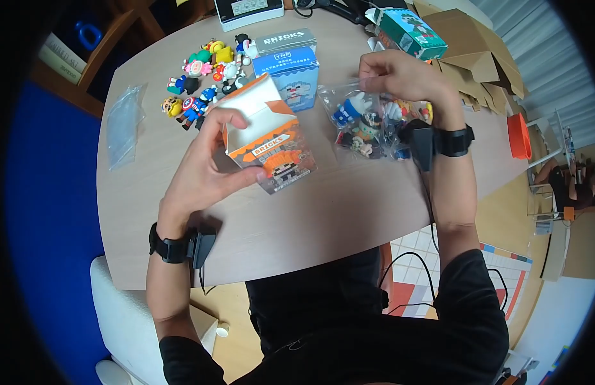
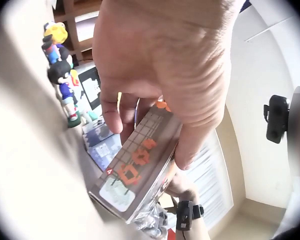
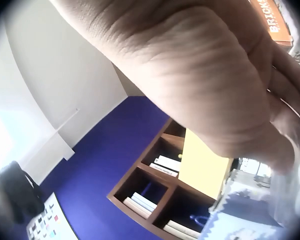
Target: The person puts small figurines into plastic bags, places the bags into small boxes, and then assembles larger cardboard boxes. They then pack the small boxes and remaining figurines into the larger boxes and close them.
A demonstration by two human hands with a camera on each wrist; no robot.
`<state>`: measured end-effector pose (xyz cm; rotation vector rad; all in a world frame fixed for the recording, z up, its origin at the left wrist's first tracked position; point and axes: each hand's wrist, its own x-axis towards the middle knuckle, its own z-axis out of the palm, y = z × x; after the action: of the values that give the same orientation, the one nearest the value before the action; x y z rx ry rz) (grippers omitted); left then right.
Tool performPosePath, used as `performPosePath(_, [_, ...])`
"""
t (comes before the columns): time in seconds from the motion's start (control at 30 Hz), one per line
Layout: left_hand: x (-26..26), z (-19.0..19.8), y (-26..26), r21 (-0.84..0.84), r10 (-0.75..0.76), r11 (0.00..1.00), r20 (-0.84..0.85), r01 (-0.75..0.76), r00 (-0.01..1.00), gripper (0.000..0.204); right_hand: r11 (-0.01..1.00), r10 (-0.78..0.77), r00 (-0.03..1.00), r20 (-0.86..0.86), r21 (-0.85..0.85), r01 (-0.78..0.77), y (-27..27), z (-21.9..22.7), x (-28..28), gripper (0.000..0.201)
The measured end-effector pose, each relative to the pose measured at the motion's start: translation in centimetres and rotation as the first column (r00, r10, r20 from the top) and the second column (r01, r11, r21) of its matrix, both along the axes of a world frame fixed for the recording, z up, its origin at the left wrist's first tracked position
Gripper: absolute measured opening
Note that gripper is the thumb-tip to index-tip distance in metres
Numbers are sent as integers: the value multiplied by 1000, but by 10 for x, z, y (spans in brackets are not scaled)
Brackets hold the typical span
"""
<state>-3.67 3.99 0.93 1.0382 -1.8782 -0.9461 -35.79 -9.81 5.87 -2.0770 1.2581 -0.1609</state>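
Note:
My left hand (image 1: 201, 168) grips an orange and grey BRICKS box (image 1: 286, 154) between thumb and fingers. The box is tilted, its top open and its white inside showing. In the left wrist view a grey side of the box (image 2: 140, 155) shows orange shapes. My right hand (image 1: 410, 78) pinches the top of a clear plastic bag (image 1: 361, 125) with several small toy figures in it, one in blue and white. The right wrist view catches only part of the see-through bag (image 3: 290, 185) beside the fingers.
Several toy figures (image 1: 193, 109) stand and lie at the back left. A blue box (image 1: 288, 74) is behind the held box. An empty-looking clear bag (image 1: 124, 128) lies at the left edge. Back right hold a green box (image 1: 410, 33) and torn cardboard (image 1: 477, 51).

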Motion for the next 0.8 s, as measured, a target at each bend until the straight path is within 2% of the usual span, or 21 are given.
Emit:
performPosePath(0.1, [-4,9,-1,21,-7,1000,55,6,998,63,982,96,973,208,140,-126,9,19,-9,7])
performPosePath(0.2, [-6,7,2,46,-9,999,62,6,998,63,965,198,877,438,72,-253,16,27,-18,12])
performPosePath(0.23, [-6,4,3,33,-1,999,63,-1,998,63,954,242,857,456,50,-296,19,37,-20,14])
performPosePath(0.33, [-5,1,9,8,31,999,45,-31,998,64,950,234,741,630,14,-311,24,46,-23,9])
performPosePath(0.37, [-5,0,10,0,42,999,36,-42,998,65,974,139,745,652,47,-222,32,51,-20,15])
performPosePath(0.43, [-6,-2,11,-13,31,999,45,-30,999,62,943,206,526,825,-23,-332,22,46,-18,20])
performPosePath(0.5, [-10,2,13,-30,43,999,108,-40,993,60,988,148,423,894,-120,-93,37,40,5,18])
performPosePath(0.57, [-14,12,17,-52,78,996,225,-68,971,57,994,95,356,930,-69,-84,52,41,26,18])
performPosePath(0.63, [-12,9,19,141,51,986,258,-89,965,57,994,49,299,953,-18,-107,62,39,42,17])
performPosePath(0.73, [-13,10,19,271,-30,959,389,-84,921,64,988,-35,319,947,82,-135,71,31,61,16])
performPosePath(0.8, [-13,11,16,223,-116,974,338,40,934,69,976,-74,331,941,136,-168,73,29,68,15])
